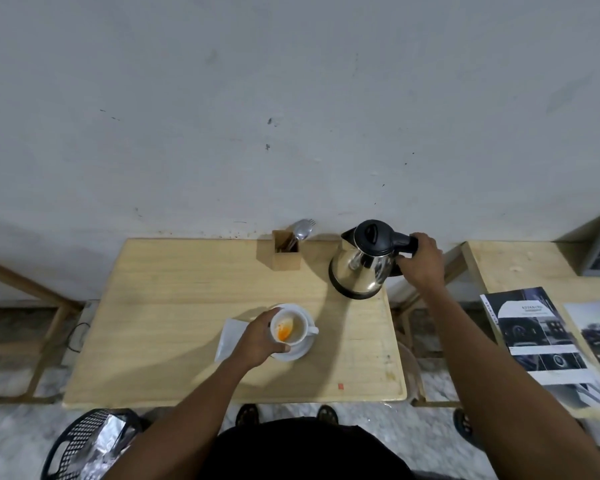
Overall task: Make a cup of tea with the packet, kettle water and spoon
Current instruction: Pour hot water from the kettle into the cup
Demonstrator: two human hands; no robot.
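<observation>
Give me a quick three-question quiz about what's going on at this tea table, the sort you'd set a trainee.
1. True or false: the right hand grips the handle of the kettle.
2. What lies inside the cup? A) clear water B) orange powder C) a spoon
3. Fill in: the cutlery stands in a wooden ____ at the table's back edge.

Key
1. True; the kettle is tilted, spout toward the wall.
2. B; the left hand steadies the cup on its saucer, and no water shows in it yet.
3. holder; a spoon and a fork poke out of it.
</observation>
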